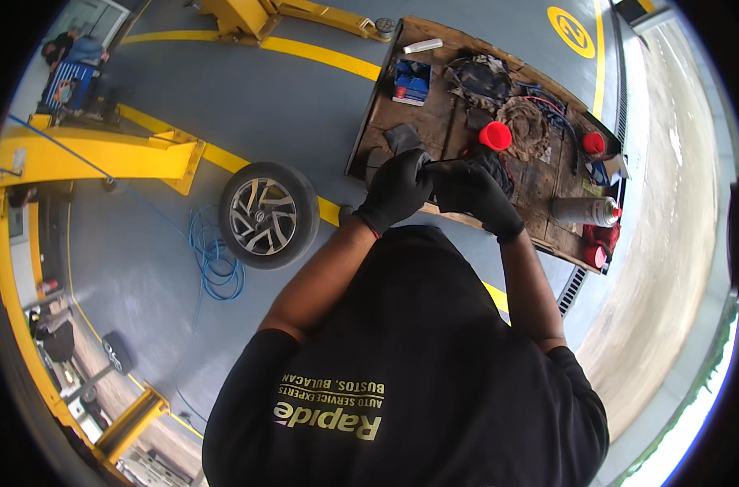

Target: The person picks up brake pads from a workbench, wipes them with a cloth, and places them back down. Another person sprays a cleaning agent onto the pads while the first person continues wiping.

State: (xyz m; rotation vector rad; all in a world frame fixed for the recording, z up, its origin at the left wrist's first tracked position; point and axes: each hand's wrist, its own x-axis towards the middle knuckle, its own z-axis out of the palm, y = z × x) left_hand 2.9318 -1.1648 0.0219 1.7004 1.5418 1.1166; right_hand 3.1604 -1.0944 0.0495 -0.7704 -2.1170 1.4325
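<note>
Both my hands wear black gloves and meet over the near edge of a worn wooden bench (434, 114). My left hand (398, 188) is closed, its fingertips pinched near those of my right hand (476, 195), which is closed too. Between them seems to be a small dark piece, too dark against the gloves to name. Just beyond my left hand lies a dark grey block-like piece (402, 138). A round red cup or cap (494, 135) stands beyond my right hand, beside a crumpled brown rag (522, 128).
On the bench are a blue box (412, 83), a white tube (422, 45), dark cloths (479, 79) and a silver spray can (584, 211). A car wheel (309, 215) lies on the floor at left, near a coiled blue hose (215, 272). Yellow lift arms (102, 160) reach in from the left.
</note>
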